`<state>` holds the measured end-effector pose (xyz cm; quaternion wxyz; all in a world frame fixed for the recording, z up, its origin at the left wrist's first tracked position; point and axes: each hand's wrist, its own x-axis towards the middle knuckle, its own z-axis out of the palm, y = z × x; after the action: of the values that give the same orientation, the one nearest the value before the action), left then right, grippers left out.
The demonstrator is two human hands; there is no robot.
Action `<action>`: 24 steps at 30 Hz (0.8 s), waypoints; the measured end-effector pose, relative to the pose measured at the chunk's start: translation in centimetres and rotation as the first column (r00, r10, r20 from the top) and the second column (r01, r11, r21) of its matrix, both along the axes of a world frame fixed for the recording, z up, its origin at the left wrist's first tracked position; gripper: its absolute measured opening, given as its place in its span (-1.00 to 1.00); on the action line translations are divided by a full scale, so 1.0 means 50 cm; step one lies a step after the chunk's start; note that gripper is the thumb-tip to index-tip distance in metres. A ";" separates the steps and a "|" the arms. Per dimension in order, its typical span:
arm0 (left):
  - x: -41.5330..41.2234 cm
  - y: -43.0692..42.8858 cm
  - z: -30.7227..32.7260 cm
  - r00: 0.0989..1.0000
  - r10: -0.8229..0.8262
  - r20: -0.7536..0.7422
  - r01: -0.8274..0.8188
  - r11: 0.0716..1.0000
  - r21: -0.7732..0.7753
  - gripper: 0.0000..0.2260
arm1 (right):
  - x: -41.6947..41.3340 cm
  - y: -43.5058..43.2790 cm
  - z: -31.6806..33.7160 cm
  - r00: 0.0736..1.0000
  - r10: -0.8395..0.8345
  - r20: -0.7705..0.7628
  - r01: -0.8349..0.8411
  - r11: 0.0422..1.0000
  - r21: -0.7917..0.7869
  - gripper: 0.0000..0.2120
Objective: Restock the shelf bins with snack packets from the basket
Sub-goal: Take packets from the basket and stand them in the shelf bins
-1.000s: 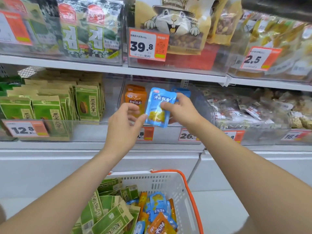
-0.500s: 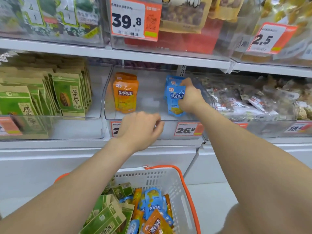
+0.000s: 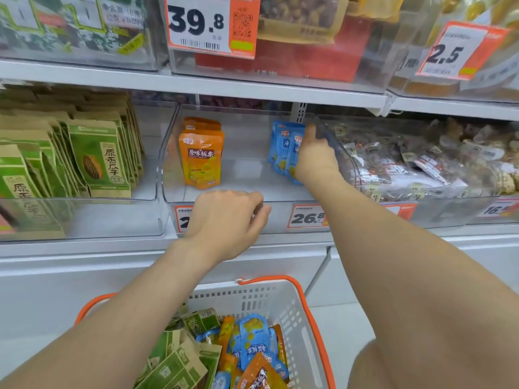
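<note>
A clear middle shelf bin (image 3: pixel 280 217) holds standing orange packets (image 3: pixel 201 161) at its left and blue packets (image 3: pixel 282 147) at its right. My right hand (image 3: pixel 316 161) reaches deep into the bin and grips the front blue packet, setting it upright against the others by the right wall. My left hand (image 3: pixel 224 223) rests at the bin's front lip with loosely curled fingers and holds nothing. Below, the white basket (image 3: pixel 283 301) with orange handles contains green, blue (image 3: pixel 252 341) and orange packets.
Left of this bin, another (image 3: pixel 84 220) is packed with green seed packets (image 3: pixel 98 161). The bin to the right (image 3: pixel 421 175) is full of clear-wrapped snacks. An upper shelf (image 3: pixel 252 88) with more bins and price tags hangs close overhead.
My right hand has carried the blue packet from in front of the bin to its back right, against the other blue packets. My left hand dropped to the bin's front lip.
</note>
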<state>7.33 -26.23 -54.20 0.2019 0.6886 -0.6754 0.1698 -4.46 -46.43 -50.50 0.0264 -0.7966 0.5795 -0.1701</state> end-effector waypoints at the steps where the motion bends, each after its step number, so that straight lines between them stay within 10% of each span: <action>1: -0.001 0.001 0.001 1.000 0.000 0.005 0.000 1.000 -0.002 -0.69 | -0.002 -0.004 -0.004 0.999 0.006 0.049 -0.008 0.999 0.031 -0.24; 11: 0.010 0.002 -0.005 0.998 -0.039 0.054 0.039 0.999 0.019 -0.70 | -0.022 -0.019 -0.019 0.965 0.088 0.249 -0.127 0.981 0.144 -0.26; 24: 0.008 0.006 -0.002 0.998 -0.051 0.039 0.049 0.998 0.040 -0.73 | -0.008 -0.021 -0.009 0.991 0.095 0.097 -0.104 0.990 0.093 -0.58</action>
<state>7.72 -25.93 -54.31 0.1792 0.6717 -0.6996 0.1654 -4.87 -47.46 -50.94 0.1006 -0.8135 0.5448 -0.1768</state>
